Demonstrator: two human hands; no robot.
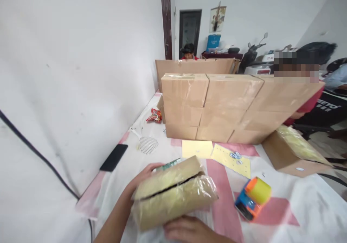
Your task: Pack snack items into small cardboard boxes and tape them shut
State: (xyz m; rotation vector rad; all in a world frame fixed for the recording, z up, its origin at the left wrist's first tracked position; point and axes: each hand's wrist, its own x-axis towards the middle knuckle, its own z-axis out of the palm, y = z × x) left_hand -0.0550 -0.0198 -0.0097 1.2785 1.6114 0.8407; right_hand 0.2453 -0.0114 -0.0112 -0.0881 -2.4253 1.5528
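A small cardboard box (173, 199), with clear tape wrapped over it and a dark gap between its top flaps, sits tilted between my two hands. My left hand (145, 174) grips its far left side, with the fingertips partly hidden behind it. Along the near lower edge, my right hand (189, 228) holds the box with curled fingers. Just behind the box, a green printed item (169, 164) shows in part. To the right lies an orange and blue tape dispenser (252, 199) with a yellow roll.
Stacked taped boxes (227, 105) form a wall across the table. Yellow cards (197, 149), a black phone (114, 157), a white mesh swatter (148, 145) and a red snack packet (154, 115) lie around. At right, an open box (294, 152) stands near a person in red.
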